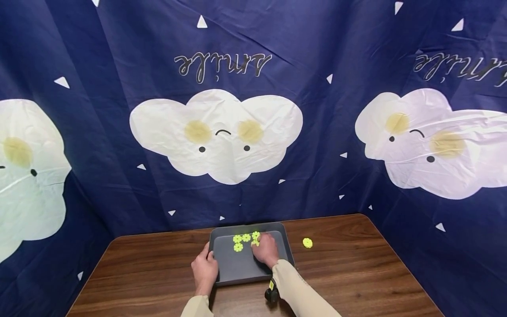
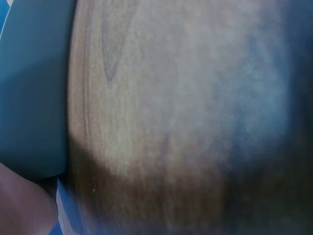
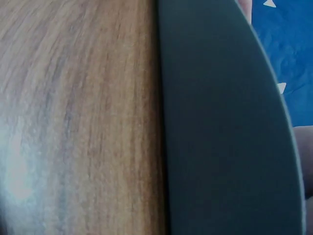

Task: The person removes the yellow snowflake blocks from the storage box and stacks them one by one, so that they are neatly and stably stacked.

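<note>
A dark grey baking tray lies on the wooden table. My left hand grips its left side, thumb at the rim. In the left wrist view, part of that hand shows beside the tray's outer wall. Inside the tray, toward the back, are several yellow-green notched discs, flower-like in outline. My right hand reaches in over the front rim with curled fingers and pinches one such disc, partly hidden by the fingertips. The right wrist view mostly shows the tray's outer wall.
One more yellow-green disc lies on the wooden table to the right of the tray. A dark blue curtain with white clouds stands behind the table and at both sides. A black device is strapped at the right wrist.
</note>
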